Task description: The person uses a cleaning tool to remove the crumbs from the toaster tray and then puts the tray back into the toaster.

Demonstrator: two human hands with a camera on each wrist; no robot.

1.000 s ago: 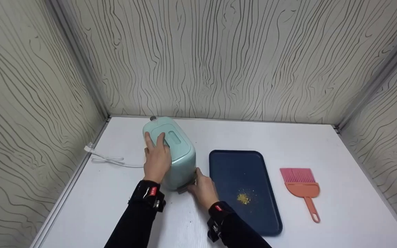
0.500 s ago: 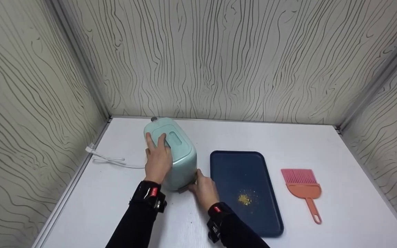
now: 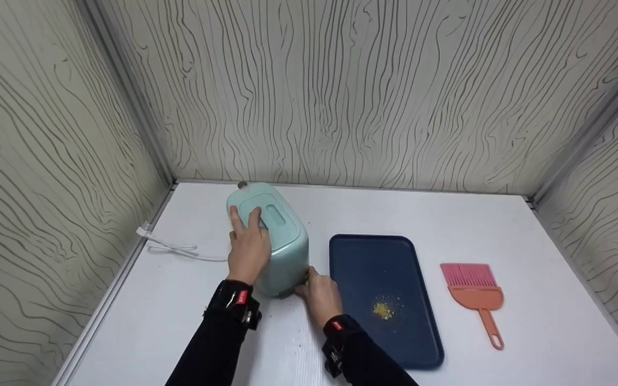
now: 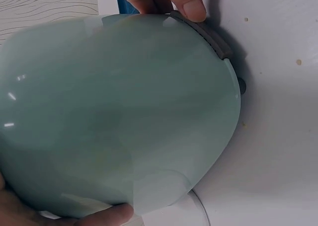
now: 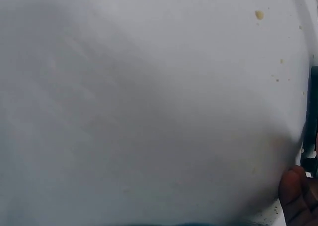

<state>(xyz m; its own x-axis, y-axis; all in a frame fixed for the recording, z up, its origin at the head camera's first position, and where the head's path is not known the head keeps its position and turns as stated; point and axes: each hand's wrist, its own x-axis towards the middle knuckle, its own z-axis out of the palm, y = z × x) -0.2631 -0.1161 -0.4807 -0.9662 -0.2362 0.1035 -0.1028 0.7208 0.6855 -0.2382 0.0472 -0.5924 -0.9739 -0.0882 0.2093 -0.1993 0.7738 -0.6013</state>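
Note:
A mint-green toaster [image 3: 287, 268] stands on the white table, its long side set at an angle. My left hand [image 3: 249, 252] rests over its upper left edge, with two extended fingers spread on the lid [image 3: 290, 230]. In the left wrist view, another finger lies along the toaster's side. At the lower near end, my right hand [image 3: 324, 297] holds the dark grey crumb tray [image 4: 211, 37], thumb [image 4: 193, 8] on its edge and the other fingers behind the body. Only fingertips [image 5: 293, 186] of this hand show in the right wrist view.
A navy tray [image 3: 365, 262] with a small heap of yellow crumbs [image 3: 383, 310] lies right of the toaster. Farther right is an orange dustpan [image 3: 475, 297] with a pink brush. A white cord [image 3: 180, 251] runs left. A patterned wall [image 3: 330, 107] stands behind.
The dark crumb tray edge has slid in under the toaster's near end and sticks out less. Both hands stay in nearly the same place. The whole view has shifted slightly.

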